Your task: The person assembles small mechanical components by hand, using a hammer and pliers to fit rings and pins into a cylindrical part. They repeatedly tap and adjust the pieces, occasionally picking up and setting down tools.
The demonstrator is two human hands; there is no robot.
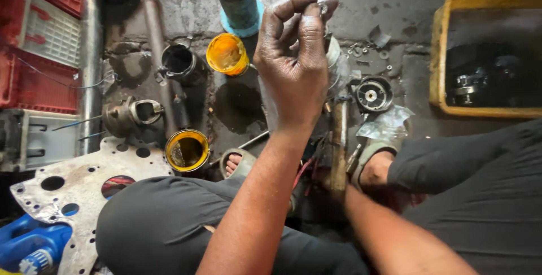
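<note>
Left hand (293,60), raised close up, fingers pinching a small metal part (323,8). Right hand hidden, grip can't tell. Greasy fingers could drop it onto the cluttered floor (395,4).

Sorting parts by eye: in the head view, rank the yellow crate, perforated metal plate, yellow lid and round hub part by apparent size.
1. perforated metal plate, though nearer the camera
2. yellow crate, partly cropped, so these two are unsure
3. yellow lid
4. round hub part, alike

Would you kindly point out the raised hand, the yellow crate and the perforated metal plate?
left hand (293,66): head view, on the back of the hand.
yellow crate (439,49): head view, on its left wall.
perforated metal plate (84,187): head view, on bare metal between holes.
</note>
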